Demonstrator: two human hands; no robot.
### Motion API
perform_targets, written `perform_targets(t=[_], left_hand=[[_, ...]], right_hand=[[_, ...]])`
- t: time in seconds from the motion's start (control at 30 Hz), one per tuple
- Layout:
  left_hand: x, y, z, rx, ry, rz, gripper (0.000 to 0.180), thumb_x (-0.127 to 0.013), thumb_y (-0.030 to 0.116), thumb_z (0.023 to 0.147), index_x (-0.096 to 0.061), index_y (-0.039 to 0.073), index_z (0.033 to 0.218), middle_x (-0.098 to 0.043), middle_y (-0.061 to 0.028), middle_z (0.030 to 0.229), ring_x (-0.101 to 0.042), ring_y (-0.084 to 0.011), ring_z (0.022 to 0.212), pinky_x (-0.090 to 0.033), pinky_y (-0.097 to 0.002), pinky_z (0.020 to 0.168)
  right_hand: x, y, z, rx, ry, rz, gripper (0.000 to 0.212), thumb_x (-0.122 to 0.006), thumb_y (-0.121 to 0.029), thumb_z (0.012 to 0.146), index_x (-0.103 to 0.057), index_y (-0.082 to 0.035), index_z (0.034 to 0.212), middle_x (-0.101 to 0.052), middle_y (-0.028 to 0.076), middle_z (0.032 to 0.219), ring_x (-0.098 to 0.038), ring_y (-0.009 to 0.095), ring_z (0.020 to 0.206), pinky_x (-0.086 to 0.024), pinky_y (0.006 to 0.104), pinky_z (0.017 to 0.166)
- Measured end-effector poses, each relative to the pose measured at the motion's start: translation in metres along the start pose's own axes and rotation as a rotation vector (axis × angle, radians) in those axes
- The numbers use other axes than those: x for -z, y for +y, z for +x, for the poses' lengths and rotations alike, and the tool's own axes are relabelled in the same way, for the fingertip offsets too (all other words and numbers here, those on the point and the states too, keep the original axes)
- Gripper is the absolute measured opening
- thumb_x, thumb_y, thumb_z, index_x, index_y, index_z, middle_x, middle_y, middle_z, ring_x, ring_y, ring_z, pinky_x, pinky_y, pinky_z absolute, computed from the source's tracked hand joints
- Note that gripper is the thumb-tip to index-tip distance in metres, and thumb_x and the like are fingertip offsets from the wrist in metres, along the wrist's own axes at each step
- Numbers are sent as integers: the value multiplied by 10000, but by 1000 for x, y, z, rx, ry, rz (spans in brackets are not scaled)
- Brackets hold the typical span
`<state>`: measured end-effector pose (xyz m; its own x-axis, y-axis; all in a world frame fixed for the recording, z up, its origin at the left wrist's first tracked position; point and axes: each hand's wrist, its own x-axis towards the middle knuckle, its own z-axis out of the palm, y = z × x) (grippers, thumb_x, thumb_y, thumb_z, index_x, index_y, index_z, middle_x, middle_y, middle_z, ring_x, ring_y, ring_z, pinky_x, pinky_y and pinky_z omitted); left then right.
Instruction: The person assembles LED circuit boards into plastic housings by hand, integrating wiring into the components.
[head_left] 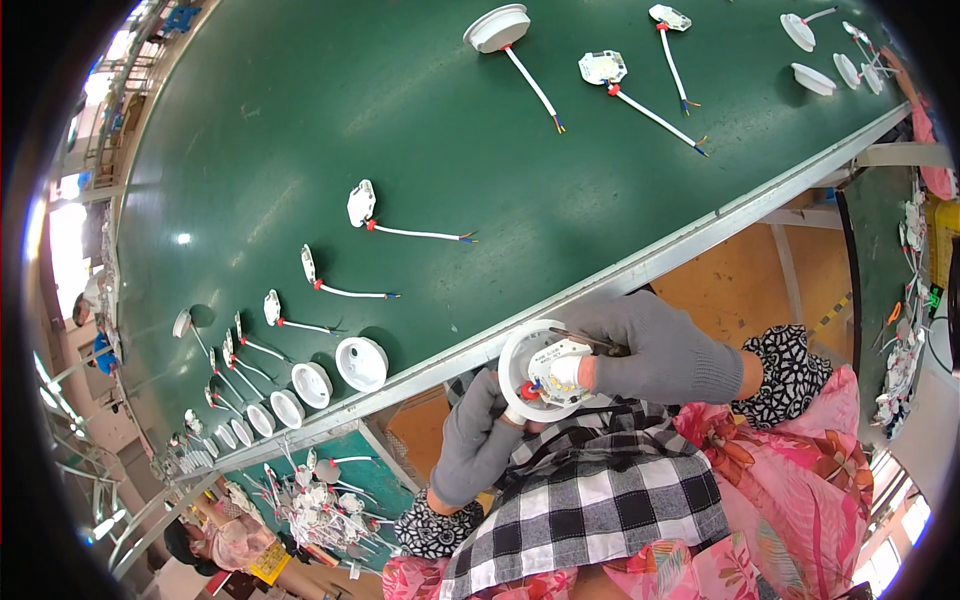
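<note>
Just off the near edge of the green desk [520, 240], we see the grey-gloved left hand [470, 440] curled around a round white cup [510, 370], gripping its rim; the right hand [665, 350] arches over, one digit against the circuit board [548, 358] inside, though we cannot tell its full grip

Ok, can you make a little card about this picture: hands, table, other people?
Left hand: grey-gloved, holding a white cup
Right hand: grey-gloved, holding a thin dark tool (kind unclear), thumb over a white board in the cup
Green table: white cups near its edge, cabled boards
Lower left: heap of cabled parts
Other people: one person lower left, an arm upper right
</note>
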<state>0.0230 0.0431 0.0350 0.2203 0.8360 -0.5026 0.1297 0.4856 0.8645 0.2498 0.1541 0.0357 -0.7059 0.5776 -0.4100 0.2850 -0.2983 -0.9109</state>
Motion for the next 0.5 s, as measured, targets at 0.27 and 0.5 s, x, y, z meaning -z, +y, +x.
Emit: perform_targets(t=[0.27,0.5], left_hand=[[-7,-45,-10,-202,187,-432,346,-624,132,925,-507,13,1229,-622,-78,1171,-593,-159,1066,-476,-308,934],[-1,-63,-10,-238,125,-596,632,-672,153,885,-397,68,1448,-534,-144,1372,-581,-276,1210,-518,-435,1001]], right_hand=[[24,-2,3,-126,-92,47,970,-879,-408,616,-410,-92,1404,-597,63,755,-545,153,655,-460,300,653],[-3,9,7,165,-93,-6,1055,-885,-489,583,-420,-65,1429,-640,111,903,-654,277,793,-510,354,701]])
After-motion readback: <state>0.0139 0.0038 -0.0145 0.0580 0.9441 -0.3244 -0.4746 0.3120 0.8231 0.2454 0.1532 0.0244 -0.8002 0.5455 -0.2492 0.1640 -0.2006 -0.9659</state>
